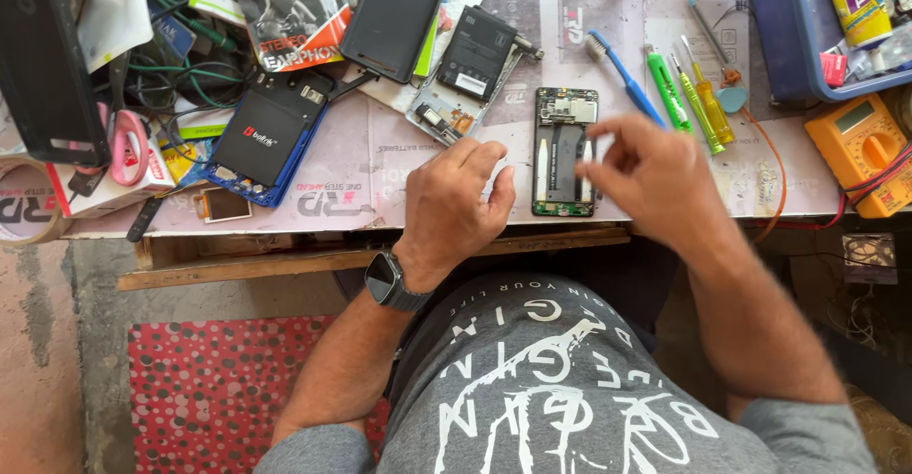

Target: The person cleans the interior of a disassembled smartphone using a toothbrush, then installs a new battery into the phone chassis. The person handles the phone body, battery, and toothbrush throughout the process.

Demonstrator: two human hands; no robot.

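An opened phone (564, 151) lies back-up on the work mat (361, 165), its empty battery bay and green circuit board showing. My left hand (454, 203) rests on the mat just left of it, fingers curled, thumb near the phone's left edge, holding nothing that I can see. A dark watch (388, 281) is on that wrist. My right hand (646, 172) hovers at the phone's right edge, blurred, with thumb and forefinger pinched close above the upper right of the frame. Whether something small is between those fingers cannot be told.
A blue toothbrush (622, 75), green (669, 92) and yellow (705, 104) screwdrivers lie right of the phone. An orange multimeter (866, 151) and blue tray (807, 37) sit far right. Left are another opened phone (454, 104), loose batteries (475, 51), a blue phone body (266, 137), cables and packaging.
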